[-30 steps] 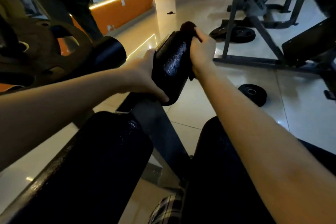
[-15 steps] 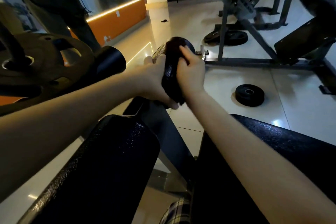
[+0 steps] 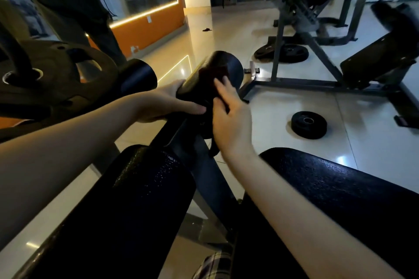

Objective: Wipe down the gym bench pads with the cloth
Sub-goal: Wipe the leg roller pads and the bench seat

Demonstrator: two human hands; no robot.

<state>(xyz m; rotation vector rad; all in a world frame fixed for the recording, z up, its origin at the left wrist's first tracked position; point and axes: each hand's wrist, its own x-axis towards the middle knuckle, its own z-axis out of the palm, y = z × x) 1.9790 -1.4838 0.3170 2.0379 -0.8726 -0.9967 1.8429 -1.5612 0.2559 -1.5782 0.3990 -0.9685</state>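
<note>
Cloth [image 3: 211,73]: dark red, laid over the top and right side of the roller pad [image 3: 233,70]. A dark strip, apparently its tail, hangs below the pad's near end.

Right hand [image 3: 231,120]: set against the right side of the roller pad. The fingers are nearly straight and press the cloth flat to the pad.

Left hand [image 3: 163,104]: wrapped round the near left end of the roller pad. The thumb lies along the underside and the fingers are curled behind.

Frame bar [image 3: 205,172]: runs from under the roller pad toward the camera, between two long black textured pads [image 3: 136,206] [image 3: 340,199].

Surroundings:
- A second roller [image 3: 138,77] lies left of the roller pad, with a large weight plate [image 3: 45,79] further left.
- A small plate [image 3: 308,124] lies on the glossy tiled floor [image 3: 283,102] right of the roller pad.
- A steel machine frame [image 3: 317,50] stands beyond and to the right of the roller pad.
- An orange wall [image 3: 154,22] with a light strip stands beyond and to the left.

Change from the frame 0.5 s earlier:
- The right hand has dropped from the crown of the roller pad to its right side.
- Its fingers have gone from curled over the top to laid out flat.
- The left hand keeps the same hold.
</note>
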